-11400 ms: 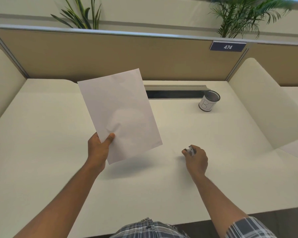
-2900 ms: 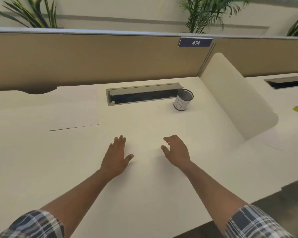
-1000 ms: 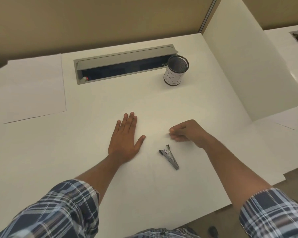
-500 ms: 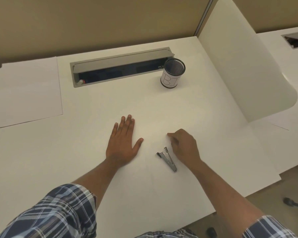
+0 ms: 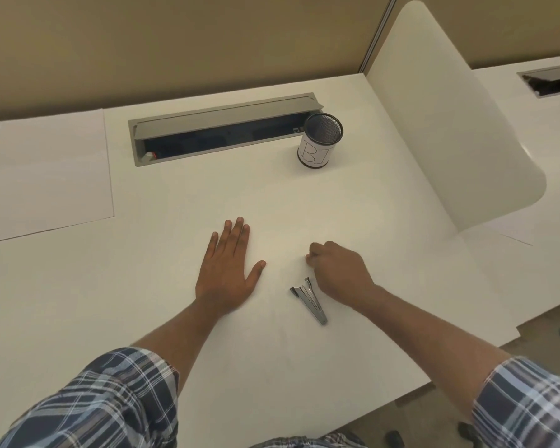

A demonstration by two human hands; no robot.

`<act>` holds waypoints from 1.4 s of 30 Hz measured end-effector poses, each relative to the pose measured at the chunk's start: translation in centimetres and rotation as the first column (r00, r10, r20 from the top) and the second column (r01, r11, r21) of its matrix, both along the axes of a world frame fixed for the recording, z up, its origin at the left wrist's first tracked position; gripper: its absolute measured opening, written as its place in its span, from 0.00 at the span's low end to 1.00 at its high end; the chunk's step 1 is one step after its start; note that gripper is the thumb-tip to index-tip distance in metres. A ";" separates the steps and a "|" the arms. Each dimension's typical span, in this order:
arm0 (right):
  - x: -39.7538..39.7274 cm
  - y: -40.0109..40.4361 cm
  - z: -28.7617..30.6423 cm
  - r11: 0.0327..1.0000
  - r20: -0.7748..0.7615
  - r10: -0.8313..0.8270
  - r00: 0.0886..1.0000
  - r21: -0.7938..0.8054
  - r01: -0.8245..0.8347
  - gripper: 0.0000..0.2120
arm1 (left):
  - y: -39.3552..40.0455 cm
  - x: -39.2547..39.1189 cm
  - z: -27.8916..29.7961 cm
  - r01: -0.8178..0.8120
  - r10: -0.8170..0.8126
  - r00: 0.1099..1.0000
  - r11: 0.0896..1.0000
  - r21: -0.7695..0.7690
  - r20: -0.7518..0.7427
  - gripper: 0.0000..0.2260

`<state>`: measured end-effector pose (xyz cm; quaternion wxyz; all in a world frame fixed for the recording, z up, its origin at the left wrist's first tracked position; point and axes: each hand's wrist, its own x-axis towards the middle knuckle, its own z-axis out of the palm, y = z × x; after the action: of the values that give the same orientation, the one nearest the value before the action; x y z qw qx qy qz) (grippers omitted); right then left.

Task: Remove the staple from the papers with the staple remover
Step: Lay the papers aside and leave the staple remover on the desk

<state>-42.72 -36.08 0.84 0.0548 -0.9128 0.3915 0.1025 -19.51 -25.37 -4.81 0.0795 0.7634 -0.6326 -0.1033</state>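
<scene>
Staple remover (image 5: 309, 303) lying idle on desk (image 5: 337, 202) by curled R hand (image 5: 340, 270), pinching sth too small to tell, L hand (image 5: 228, 270) pressing flat, papers (image 5: 46, 173) sitting far left, job looking nearly finished.

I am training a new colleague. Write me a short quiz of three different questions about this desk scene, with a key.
1. True or false: the left hand lies flat on the desk.
2. The staple remover lies: A) in the mesh cup B) on the desk beside the right hand C) on the papers.
3. Fill in: the papers lie at the desk's far ____ side.

Key: 1 true; 2 B; 3 left.
</scene>
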 end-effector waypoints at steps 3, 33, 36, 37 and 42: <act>0.5 -3.1 1.6 0.878 0.070 -0.349 0.935 0.373 0.300 0.11 | 0.0 0.0 0.0 0.001 -0.001 1.000 1.000 -0.004 -0.010 0.34; 2.3 -3.6 1.4 0.807 0.076 -0.522 0.849 0.367 0.463 0.04 | -0.2 0.0 -0.1 -0.013 0.013 1.000 1.000 -0.006 -0.013 0.34; 3.3 -5.6 2.0 0.744 -0.058 -0.564 0.824 0.397 0.537 0.08 | -0.1 0.0 -0.2 -0.011 0.010 1.000 1.000 -0.022 -0.015 0.34; 3.6 -6.0 2.1 0.737 -0.097 -0.564 0.820 0.389 0.552 0.10 | 0.0 0.0 -0.2 -0.010 0.009 1.000 1.000 -0.024 -0.014 0.34; 4.9 -5.9 1.7 0.761 -0.136 -0.560 0.818 0.306 0.572 0.10 | -0.1 -0.1 -0.2 -0.013 0.013 1.000 1.000 -0.028 -0.016 0.34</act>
<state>-37.80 -42.02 2.57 0.2297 -0.7271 0.6262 0.1624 -19.61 -25.45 -5.02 0.0962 0.7655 -0.6283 -0.0998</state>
